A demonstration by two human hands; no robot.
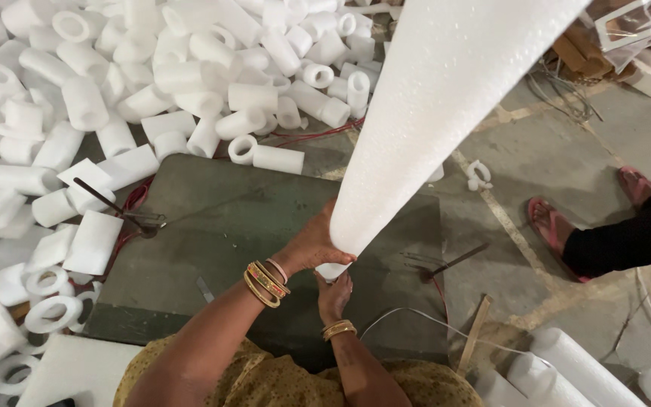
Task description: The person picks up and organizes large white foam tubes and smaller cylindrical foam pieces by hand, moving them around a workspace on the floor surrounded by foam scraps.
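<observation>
A long white foam tube (416,113) stands upright on the dark green work board (212,226), rising toward the camera. My left hand (310,245) wraps around its lower end from the left. My right hand (334,292) touches the tube's base from below, partly hidden under it. Both wrists carry gold bangles. A thin wire runs across the board from a metal post (148,224) on the left to another post (432,270) on the right, just beside the tube's base.
A big heap of short cut foam tube pieces (152,83) covers the floor at the back and left. More long foam tubes (566,369) lie at bottom right. Another person's feet in pink sandals (555,226) stand on the concrete at right.
</observation>
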